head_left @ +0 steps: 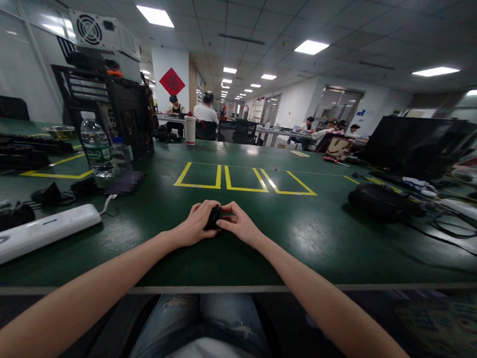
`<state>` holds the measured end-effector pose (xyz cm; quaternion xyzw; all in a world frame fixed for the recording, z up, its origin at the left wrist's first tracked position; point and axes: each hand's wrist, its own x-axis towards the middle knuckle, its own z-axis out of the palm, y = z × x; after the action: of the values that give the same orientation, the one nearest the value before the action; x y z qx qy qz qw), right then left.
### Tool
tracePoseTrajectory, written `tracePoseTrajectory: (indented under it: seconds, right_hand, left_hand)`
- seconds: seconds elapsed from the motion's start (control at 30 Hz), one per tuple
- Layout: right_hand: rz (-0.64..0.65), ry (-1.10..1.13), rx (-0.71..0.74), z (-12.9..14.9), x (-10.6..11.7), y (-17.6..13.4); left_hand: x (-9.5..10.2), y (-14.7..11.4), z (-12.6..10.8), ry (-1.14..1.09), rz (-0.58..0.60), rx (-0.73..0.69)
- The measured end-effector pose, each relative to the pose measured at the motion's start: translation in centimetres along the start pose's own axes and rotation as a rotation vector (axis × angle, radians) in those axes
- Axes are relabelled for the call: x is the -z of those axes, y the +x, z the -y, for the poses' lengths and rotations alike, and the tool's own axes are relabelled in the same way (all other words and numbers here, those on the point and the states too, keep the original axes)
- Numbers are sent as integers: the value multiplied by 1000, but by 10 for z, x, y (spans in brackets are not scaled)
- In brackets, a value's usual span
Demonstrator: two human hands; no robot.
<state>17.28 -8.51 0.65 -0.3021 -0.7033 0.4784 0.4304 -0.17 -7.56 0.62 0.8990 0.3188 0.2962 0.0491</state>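
Note:
Both hands meet over the green table (156, 205), around a small black object (214, 217) whose kind I cannot make out. My left hand (197, 223) wraps it from the left, thumb toward me and fingers on the far side. From the right, my right hand (238, 223) reaches it with thumb and fingers brought together at its edge. Part of the object is hidden by the fingers. Just beyond the hands, yellow tape outlines (246, 189) mark the tabletop.
A white power strip (41, 234) lies at left, near a water bottle (95, 147) and an open computer case (119, 107). At right are a black pouch (380, 202), cables (455, 226) and a large black case (417, 144). A white cup (190, 129) stands far back; people sit beyond.

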Motion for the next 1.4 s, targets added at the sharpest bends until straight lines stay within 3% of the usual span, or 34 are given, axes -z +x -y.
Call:
tracePoseTrajectory:
  seconds: [0.43, 0.67, 0.87, 1.4]
  right_hand:
    - [-67, -51, -1, -1, -1, 1]
    - [4, 9, 25, -3, -1, -1]
    - [-44, -27, 63, -5, -1, 0]
    - [-28, -2, 46, -1, -2, -1]
  left_hand:
    - [0, 1, 0, -2, -2, 5]
    - [-2, 0, 1, -2, -3, 10]
    - [0, 1, 0, -8, -10, 3]
    - [1, 1, 0, -14, -2, 6]
